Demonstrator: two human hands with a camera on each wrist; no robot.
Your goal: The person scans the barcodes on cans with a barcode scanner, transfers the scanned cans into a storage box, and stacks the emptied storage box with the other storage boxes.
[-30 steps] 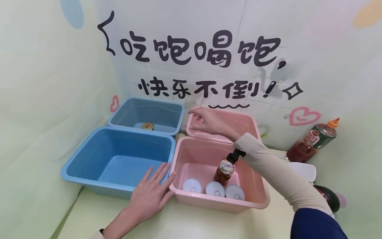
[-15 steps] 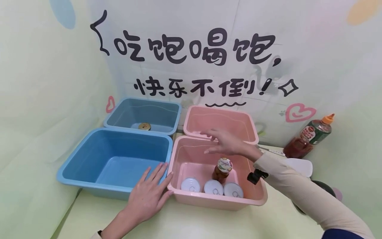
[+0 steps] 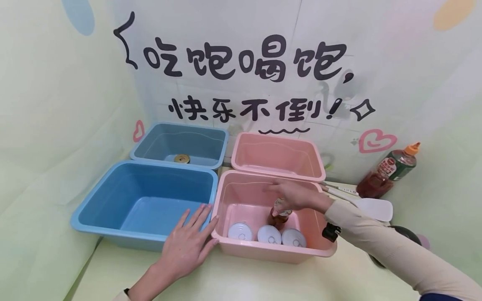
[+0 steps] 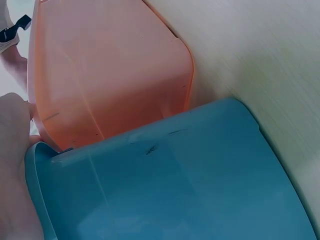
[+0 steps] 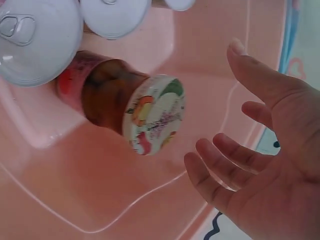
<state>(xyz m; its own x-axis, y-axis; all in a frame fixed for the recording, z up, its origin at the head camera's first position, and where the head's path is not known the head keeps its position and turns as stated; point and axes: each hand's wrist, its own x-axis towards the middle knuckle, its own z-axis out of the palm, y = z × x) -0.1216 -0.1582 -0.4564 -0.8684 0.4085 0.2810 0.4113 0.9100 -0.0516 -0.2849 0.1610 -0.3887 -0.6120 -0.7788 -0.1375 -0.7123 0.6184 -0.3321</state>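
A glass jar (image 3: 278, 220) of dark brown contents, with a fruit-patterned lid, stands in the front pink bin (image 3: 241, 190). Three pale pull-tab cans (image 3: 269, 235) line up along that bin's near wall. My right hand (image 3: 295, 195) reaches over the jar and partly covers its lid in the head view. In the right wrist view, the right hand (image 5: 265, 150) has its fingers spread and loosely bent, apart from the jar lid (image 5: 154, 115). With fingers extended, my left hand (image 3: 186, 246) rests on the adjoining rims of the front blue bin (image 3: 113, 228) and the pink one.
Behind stand another blue bin (image 3: 150, 142) with a gold-coloured can (image 3: 182, 159) and a second pink bin (image 3: 276, 152). On the right are a sauce bottle (image 3: 389, 171), a white spatula (image 3: 374, 209) and a dark round object (image 3: 406, 235). A lettered wall backs everything.
My right hand has come from above the back pink bin, toward me and down to the jar in the front pink bin. The left hand stays in place. The head view has shifted slightly.
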